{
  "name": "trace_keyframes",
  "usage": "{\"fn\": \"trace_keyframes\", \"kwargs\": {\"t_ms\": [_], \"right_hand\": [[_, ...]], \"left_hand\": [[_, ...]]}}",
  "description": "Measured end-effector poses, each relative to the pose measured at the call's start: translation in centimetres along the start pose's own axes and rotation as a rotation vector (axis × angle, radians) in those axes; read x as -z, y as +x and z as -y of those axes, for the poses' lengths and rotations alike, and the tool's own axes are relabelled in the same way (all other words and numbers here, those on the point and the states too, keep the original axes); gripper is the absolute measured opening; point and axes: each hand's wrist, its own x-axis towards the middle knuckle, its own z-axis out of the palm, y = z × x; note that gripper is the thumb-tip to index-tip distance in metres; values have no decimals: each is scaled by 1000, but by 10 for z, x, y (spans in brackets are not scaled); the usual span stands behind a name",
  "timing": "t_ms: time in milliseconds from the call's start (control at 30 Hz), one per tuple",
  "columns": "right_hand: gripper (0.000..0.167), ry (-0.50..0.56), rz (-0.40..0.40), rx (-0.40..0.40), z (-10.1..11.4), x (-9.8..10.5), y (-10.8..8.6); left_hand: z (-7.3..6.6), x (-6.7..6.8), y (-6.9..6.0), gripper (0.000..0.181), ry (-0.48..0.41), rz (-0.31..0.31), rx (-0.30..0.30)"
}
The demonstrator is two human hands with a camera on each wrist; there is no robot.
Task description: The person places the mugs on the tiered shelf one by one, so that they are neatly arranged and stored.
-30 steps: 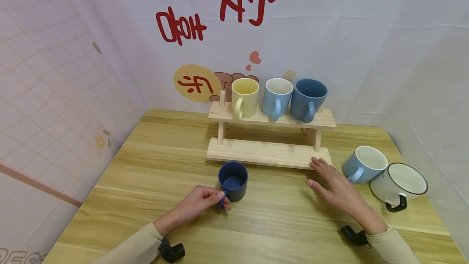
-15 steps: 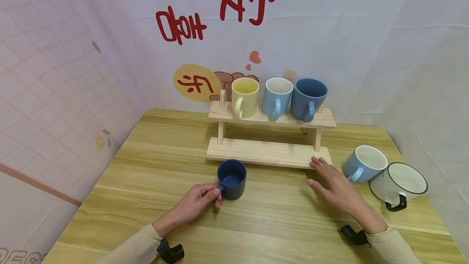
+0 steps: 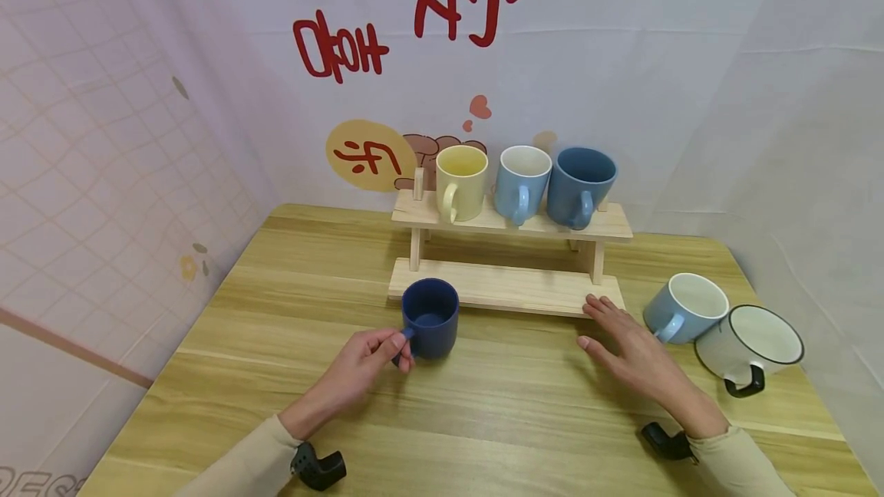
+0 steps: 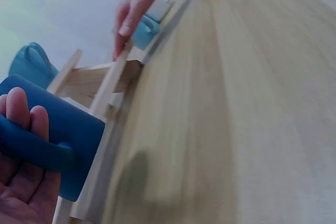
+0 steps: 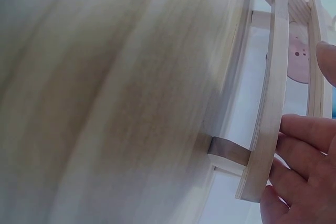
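Observation:
A dark blue mug (image 3: 431,320) is held by its handle in my left hand (image 3: 366,357), its opening facing up. In the left wrist view the mug (image 4: 79,129) hangs above the tabletop, its shadow on the wood, with fingers curled round the handle. The mug is just in front of the lower board of a two-tier wooden rack (image 3: 511,286), overlapping its left end. My right hand (image 3: 631,351) has its fingers stretched out. In the right wrist view its fingertips (image 5: 283,124) touch the edge of the rack's lower board, and nothing is gripped.
On the upper board stand a yellow mug (image 3: 461,186), a light blue mug (image 3: 518,186) and a larger blue mug (image 3: 580,190). To the right of the rack sit another light blue mug (image 3: 677,313) and a white enamel mug (image 3: 749,347) with black rim and handle. A cloth wall stands behind.
My left hand has lifted the dark blue mug off the table and moved it slightly left and toward the rack. The right hand has stayed in place.

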Motion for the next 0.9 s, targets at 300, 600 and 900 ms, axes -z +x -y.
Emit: {"fn": "trace_keyframes", "kwargs": {"t_ms": [300, 600, 900], "right_hand": [[61, 2, 9, -11, 0, 1, 0], [62, 4, 9, -10, 0, 0, 0], [62, -3, 9, -20, -2, -1, 1]], "left_hand": [[-19, 4, 10, 37, 16, -81, -3], [-22, 5, 28, 37, 28, -134, -23], [-20, 4, 42, 37, -6, -167, -41]]}}
